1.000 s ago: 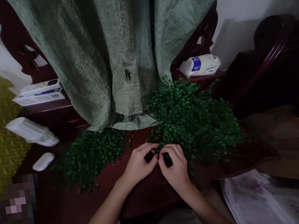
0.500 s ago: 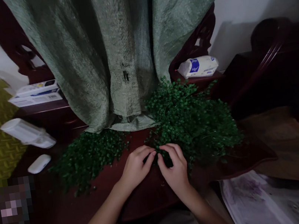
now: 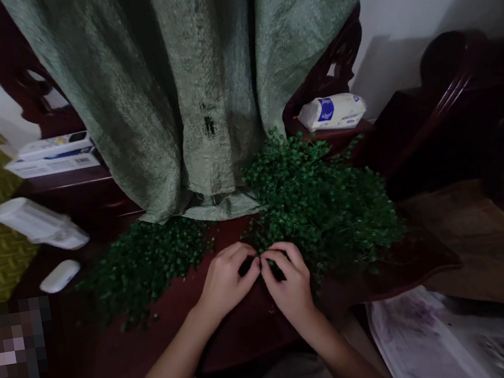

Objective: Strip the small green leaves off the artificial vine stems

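No lettering can be read for certain. The white packet (image 3: pixel 344 110) bears pale script on a blue patch (image 3: pixel 325 110), too blurred to make out. Dark marks on the box (image 3: pixel 52 164) are illegible too.

Head view: close above dark red table (image 3: pixel 245 335), facing forward and down.

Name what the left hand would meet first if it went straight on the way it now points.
Probably the right hand: its fingertips lie directly ahead of those of the left hand, though whether they touch is unclear. Beyond is the larger green heap.
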A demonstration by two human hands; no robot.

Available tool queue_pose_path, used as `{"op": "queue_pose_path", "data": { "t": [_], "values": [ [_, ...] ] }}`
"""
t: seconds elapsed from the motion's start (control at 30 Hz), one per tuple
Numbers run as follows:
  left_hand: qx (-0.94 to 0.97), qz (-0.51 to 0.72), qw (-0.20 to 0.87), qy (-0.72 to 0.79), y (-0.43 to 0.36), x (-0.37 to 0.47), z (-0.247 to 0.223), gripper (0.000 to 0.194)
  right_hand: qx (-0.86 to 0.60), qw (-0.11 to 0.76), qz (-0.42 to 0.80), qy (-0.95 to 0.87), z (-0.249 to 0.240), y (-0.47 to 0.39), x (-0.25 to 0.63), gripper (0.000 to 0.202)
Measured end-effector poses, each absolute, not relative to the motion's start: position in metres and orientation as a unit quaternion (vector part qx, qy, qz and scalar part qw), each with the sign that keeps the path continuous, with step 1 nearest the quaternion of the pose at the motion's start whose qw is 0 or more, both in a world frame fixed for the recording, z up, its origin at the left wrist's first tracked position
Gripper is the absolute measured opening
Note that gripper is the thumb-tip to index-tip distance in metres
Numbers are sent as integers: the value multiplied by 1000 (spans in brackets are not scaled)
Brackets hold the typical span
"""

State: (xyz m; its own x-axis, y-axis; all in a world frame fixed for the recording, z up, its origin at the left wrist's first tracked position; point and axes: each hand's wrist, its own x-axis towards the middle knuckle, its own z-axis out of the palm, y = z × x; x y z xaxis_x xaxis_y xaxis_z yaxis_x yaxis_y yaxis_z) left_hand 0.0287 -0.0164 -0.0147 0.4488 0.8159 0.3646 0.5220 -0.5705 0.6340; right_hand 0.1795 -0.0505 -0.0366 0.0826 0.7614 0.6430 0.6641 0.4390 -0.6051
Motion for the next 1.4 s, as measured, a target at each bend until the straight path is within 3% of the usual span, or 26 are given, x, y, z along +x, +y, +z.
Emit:
{"op": "queue_pose_path", "data": {
  "t": [0.1,0.27,0.83,1.4],
  "values": [
    [835,324,185,404,-17,29,-14,22,-526,503,48,-684,-37,-50,180,14],
    [861,286,140,397,-17,29,-14,18,-530,493,41,-689,-37,-50,179,13],
    [832,278,244,413,-15,26,-11,21,-533,401,44,-744,-34,-52,179,12],
    [803,298,249,452,-14,35,-12,26,-529,382,39,-757,-35,-58,173,18]
  ]
}}
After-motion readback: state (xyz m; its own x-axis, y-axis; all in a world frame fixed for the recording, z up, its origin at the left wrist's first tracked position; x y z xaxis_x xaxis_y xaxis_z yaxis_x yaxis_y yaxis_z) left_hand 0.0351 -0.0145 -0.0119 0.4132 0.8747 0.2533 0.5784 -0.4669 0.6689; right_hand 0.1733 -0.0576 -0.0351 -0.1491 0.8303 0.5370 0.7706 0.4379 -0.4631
